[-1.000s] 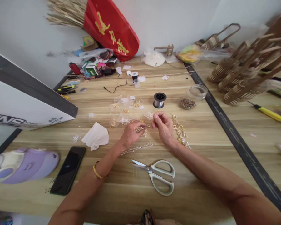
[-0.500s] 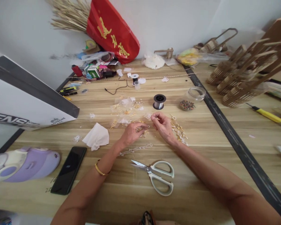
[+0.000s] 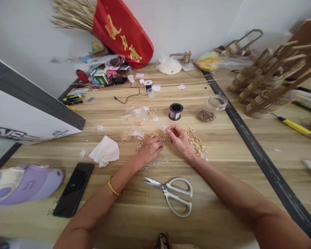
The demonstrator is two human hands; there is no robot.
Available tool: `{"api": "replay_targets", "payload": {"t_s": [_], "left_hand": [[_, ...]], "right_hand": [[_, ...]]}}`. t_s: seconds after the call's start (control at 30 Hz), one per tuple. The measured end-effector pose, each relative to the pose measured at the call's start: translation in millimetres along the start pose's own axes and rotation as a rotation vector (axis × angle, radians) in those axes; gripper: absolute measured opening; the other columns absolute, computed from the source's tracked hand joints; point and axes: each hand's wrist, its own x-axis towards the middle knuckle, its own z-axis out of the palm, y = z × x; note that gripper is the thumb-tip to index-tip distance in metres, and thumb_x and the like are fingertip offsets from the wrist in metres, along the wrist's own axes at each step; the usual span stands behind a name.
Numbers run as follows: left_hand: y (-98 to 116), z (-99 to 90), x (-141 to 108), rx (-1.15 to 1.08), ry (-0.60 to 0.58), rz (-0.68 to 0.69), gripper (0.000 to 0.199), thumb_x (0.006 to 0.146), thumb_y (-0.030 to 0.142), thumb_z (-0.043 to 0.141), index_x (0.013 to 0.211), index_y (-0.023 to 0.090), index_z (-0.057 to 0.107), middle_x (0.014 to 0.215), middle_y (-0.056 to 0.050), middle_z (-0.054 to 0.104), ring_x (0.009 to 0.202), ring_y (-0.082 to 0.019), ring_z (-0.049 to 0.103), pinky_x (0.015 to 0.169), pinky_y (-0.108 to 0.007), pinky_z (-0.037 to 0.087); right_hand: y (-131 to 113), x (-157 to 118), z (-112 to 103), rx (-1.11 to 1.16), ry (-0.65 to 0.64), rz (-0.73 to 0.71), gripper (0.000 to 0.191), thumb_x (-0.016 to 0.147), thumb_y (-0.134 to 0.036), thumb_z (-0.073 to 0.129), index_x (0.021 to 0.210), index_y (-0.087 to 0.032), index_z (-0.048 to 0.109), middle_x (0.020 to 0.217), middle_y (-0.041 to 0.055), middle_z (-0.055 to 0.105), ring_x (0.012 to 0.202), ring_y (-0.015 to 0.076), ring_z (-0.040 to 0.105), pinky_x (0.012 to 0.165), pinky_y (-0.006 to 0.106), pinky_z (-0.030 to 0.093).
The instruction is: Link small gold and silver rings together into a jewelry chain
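My left hand (image 3: 150, 148) is palm down over a pile of small gold charms (image 3: 140, 142), its fingers curled inward and their tips partly hidden. My right hand (image 3: 180, 139) is in a pinch, holding something too small to make out. On the wood between the hands lies a small ring (image 3: 163, 139). Right of my right hand is a heap of gold and silver chains (image 3: 197, 143). A silver chain (image 3: 157, 162) lies just below my left hand. Nearer to me are scissors (image 3: 168, 188) with pale handles, blades slightly apart.
A spool of clear line (image 3: 176, 111) stands beyond my hands, with a jar of beads (image 3: 208, 112) to its right. A white tissue (image 3: 105, 152), a phone (image 3: 74, 189) and a large white box (image 3: 28, 114) are on the left. Small baskets (image 3: 259, 93) stand at right.
My left hand has turned palm down and moved slightly right and down, covering part of the charms. My right hand keeps its pinch in nearly the same place.
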Motion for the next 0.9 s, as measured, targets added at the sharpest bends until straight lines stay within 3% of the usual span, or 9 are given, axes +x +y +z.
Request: {"api": "replay_targets", "payload": {"t_s": [0.3,0.63,0.9], "left_hand": [[3.3,-2.7,0.4,0.059,-0.042,0.042,0.024,0.092,0.020,0.042,0.081,0.015,0.063,0.087,-0.007,0.059,0.090,-0.021,0.050,0.084,-0.036,0.040],[-1.3,-6.4,-4.6,-0.053,0.094,0.010,0.013,0.086,0.015,0.049,0.079,0.017,0.061,0.081,-0.005,0.061,0.087,-0.020,0.052,0.082,-0.035,0.042],[-2.2,-4.3,-7.1,-0.340,0.189,-0.051,0.011,0.075,0.007,0.056,0.072,0.017,0.062,0.074,-0.002,0.064,0.077,-0.016,0.057,0.075,-0.029,0.045]], "right_hand": [[-7.4,3.7,-6.0,0.000,0.044,-0.032,0.026,0.081,-0.044,0.059,0.077,-0.019,0.054,0.055,-0.0057,0.044,0.047,0.0075,0.039,0.045,0.021,0.034],[-17.2,4.0,-9.4,0.017,0.015,-0.049,0.024,0.082,-0.041,0.059,0.078,-0.018,0.055,0.059,-0.0046,0.047,0.052,0.0076,0.043,0.051,0.021,0.039],[-28.4,6.6,-18.2,-0.036,-0.041,-0.033,0.028,0.080,-0.045,0.061,0.080,-0.018,0.055,0.061,-0.0031,0.050,0.053,0.0087,0.047,0.054,0.023,0.043]]}}
